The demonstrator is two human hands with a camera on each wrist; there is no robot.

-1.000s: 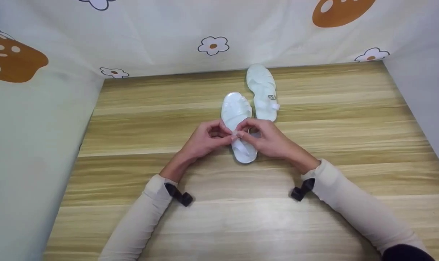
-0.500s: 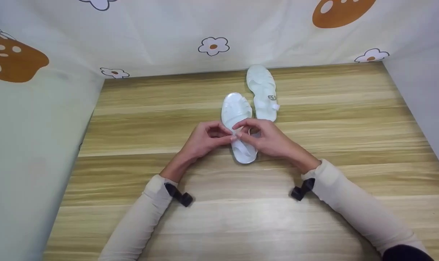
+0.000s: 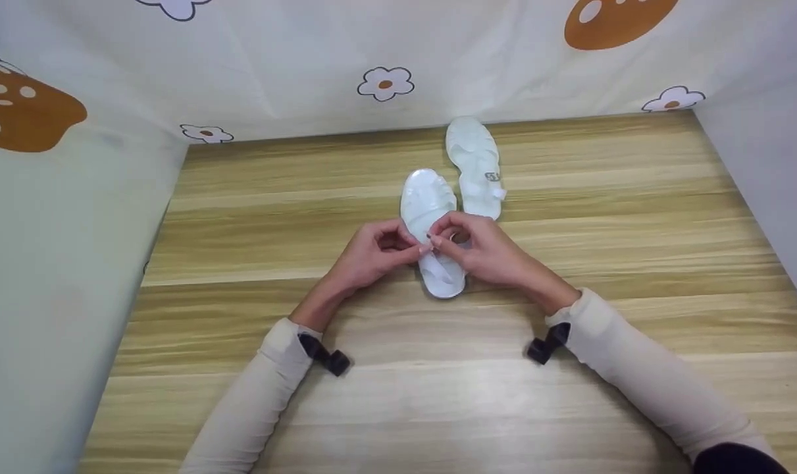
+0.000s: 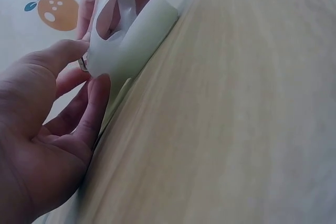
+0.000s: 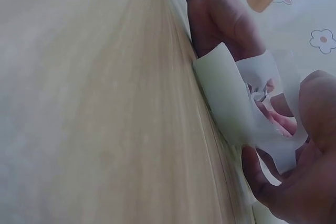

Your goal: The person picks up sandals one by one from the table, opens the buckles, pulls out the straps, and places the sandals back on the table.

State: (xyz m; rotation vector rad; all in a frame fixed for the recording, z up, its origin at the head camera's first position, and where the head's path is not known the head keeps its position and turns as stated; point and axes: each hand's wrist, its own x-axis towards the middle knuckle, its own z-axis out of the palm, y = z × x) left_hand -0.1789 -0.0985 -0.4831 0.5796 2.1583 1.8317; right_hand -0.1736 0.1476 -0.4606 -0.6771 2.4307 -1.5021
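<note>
A white, slightly translucent sandal [image 3: 426, 197] lies on the wood-grain surface, with both hands at its ankle strap [image 3: 441, 268]. My left hand [image 3: 375, 253] pinches the strap's outer side between thumb and fingers, beside a small metal buckle [image 4: 83, 64]. From the right, my right hand [image 3: 487, 250] pinches at the strap, its thumb and index fingertips close together near the buckle. In the right wrist view the strap loop [image 5: 283, 145] stands up above the heel, and part of my left hand shows through it. The strap's tip is hidden by the fingers.
The matching sandal [image 3: 475, 158] lies farther back to the right, its toe near the cloth backdrop [image 3: 293, 79]. A small metal buckle [image 3: 493, 176] shows on its side. Pale walls rise at left and right of the wood-grain surface [image 3: 273, 197].
My right index finger and thumb parted slightly, then came back together at the strap, where a small dark spot now shows. The left hand and both sandals stay nearly still.
</note>
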